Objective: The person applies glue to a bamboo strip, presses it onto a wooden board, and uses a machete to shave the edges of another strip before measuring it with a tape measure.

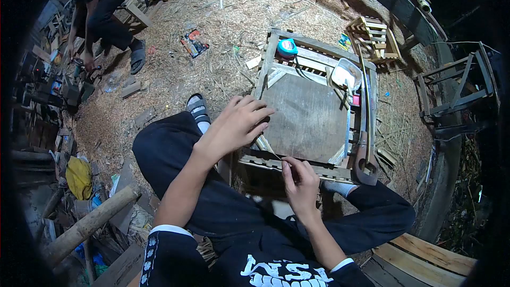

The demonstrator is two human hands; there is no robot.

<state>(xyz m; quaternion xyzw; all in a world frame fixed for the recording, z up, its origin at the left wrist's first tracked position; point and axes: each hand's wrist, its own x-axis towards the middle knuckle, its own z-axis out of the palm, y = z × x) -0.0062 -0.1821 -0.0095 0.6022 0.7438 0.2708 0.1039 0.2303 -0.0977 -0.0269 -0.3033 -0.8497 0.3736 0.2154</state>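
My left hand (pixel 239 125) is over the left front corner of a low wooden work table (pixel 265 77), fingers spread toward the dark square board (pixel 305 114) on it. My right hand (pixel 301 185) is at the table's front edge, thumb and forefinger pinched together near the end of a thin strip (pixel 268 146); what the pinch holds is too small to make out. A turquoise tape measure (pixel 287 48) lies at the table's back left. Beside the board on the right are a white plastic container (pixel 347 74) and a saw with a wooden handle (pixel 363 160).
A co-worker (pixel 109 13) bends over tools at the upper left. Slatted wooden pieces (pixel 374 40) and a small wooden frame (pixel 459 85) stand at the right. A round pole (pixel 93 223) juts in at the lower left. Wood shavings cover the ground.
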